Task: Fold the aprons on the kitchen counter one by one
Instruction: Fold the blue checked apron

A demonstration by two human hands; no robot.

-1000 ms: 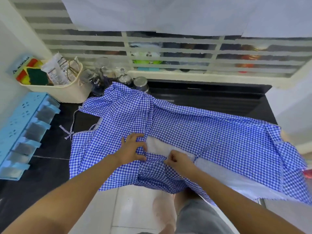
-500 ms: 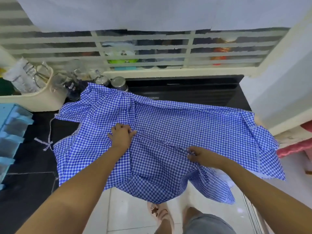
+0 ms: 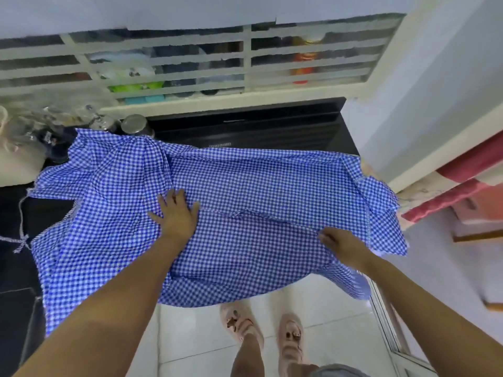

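A blue-and-white gingham apron lies spread across the black kitchen counter, its near edge hanging over the counter's front. My left hand rests flat on the cloth left of centre, fingers spread. My right hand pinches a fold line of the apron toward its right side. A thin tie string trails off the apron's left edge onto the dark counter.
Glass jars with metal lids and a cream basket stand at the back left, touching the apron's far corner. A barred window runs behind. A white wall and red-edged shelves close the right side. My sandalled feet stand on white tiles.
My left hand opened from a closed grip and now lies flat on the cloth. My right hand drew the fold rightward, covering the white underside. The view shifted right.
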